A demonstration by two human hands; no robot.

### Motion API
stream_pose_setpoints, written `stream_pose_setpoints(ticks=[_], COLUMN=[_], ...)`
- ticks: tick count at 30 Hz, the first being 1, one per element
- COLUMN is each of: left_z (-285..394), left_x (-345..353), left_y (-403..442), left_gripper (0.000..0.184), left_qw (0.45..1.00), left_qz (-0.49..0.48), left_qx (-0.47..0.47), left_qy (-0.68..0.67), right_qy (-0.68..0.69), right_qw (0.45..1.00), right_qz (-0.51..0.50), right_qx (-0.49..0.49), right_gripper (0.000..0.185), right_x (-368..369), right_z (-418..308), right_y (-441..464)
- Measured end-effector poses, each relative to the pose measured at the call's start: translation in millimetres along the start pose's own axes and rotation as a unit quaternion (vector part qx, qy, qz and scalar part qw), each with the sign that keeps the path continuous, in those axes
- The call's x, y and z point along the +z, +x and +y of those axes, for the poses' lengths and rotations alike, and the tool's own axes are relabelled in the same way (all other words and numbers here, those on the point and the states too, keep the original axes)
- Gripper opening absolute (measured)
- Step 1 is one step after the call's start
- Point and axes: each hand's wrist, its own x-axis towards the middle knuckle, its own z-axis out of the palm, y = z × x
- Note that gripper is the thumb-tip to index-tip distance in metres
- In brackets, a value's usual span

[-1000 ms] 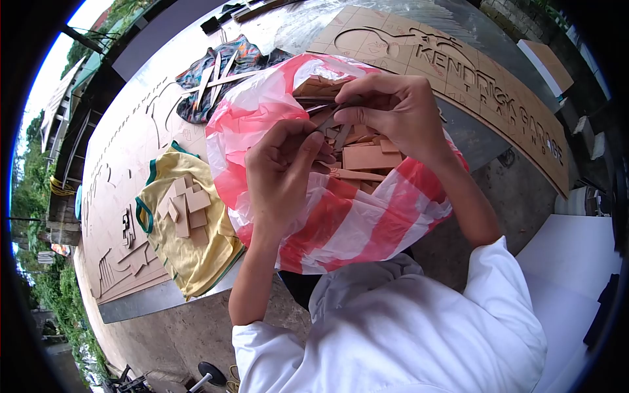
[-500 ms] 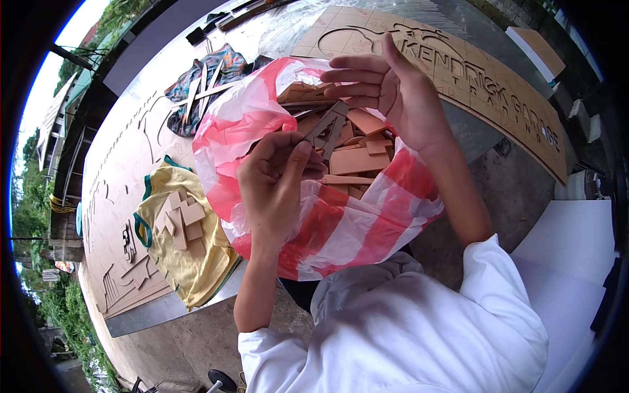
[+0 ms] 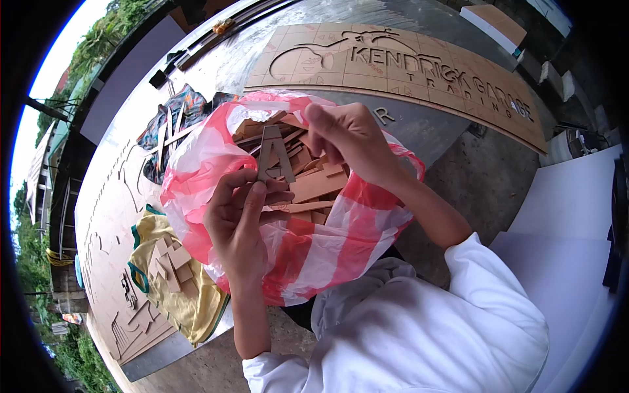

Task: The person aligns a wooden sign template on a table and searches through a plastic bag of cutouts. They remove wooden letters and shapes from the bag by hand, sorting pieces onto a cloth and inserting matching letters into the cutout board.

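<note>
Between thumb and fingers, my left hand [image 3: 241,213] holds a dark grey-brown letter A piece [image 3: 274,154] upright by its lower left leg. Behind it lies a red-and-white striped plastic bag [image 3: 304,265], its mouth wide and full of brown board offcuts [image 3: 319,185]. To the right of the letter, over the bag's far right edge, my right hand [image 3: 347,136] is raised with its fingers curled in. Whatever its fingertips may hold is hidden.
A yellow cloth [image 3: 198,309] with square board pieces lies left of the bag. Pale strips rest on a patterned cloth [image 3: 177,118] at the upper left. Behind the bag is a large board [image 3: 314,39] with cut-out lettering. A loose letter R [image 3: 384,116] lies near it.
The view has shifted. My right hand has gone from gripping near the piece, to spread fingers, to curled fingers beside it. The letter now stands more upright in my left hand.
</note>
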Motion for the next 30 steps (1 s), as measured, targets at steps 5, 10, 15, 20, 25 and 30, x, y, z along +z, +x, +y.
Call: stream_pose_setpoints(ticks=[5, 10, 15, 20, 25, 30], left_z=[-2, -6, -12, -13, -22, -27], left_x=[14, 20, 5, -7, -3, -8], left_y=[1, -2, -18, -35, -43, -44], left_gripper=[0.016, 0.014, 0.014, 0.013, 0.01, 0.011], left_qw=[0.999, 0.993, 0.982, 0.981, 0.987, 0.982], left_qz=[-0.025, -0.045, -0.104, -0.109, -0.071, -0.081], left_qx=[-0.001, 0.007, 0.029, 0.007, -0.007, -0.001], left_qy=[0.021, 0.112, 0.153, 0.161, 0.146, 0.17], right_qy=[-0.222, -0.132, -0.187, -0.189, -0.235, -0.274], right_qw=[0.958, 0.979, 0.919, 0.889, 0.894, 0.885], right_qz=[0.05, 0.15, 0.345, 0.408, 0.36, 0.359], right_qx=[-0.173, -0.039, 0.036, 0.092, 0.124, 0.117], right_gripper=[0.026, 0.017, 0.015, 0.018, 0.019, 0.022], right_x=[12, -36, -149, -200, -204, -199], right_z=[-8, -13, 1, 26, 43, 51], right_y=[-14, -22, -42, -74, -59, -60])
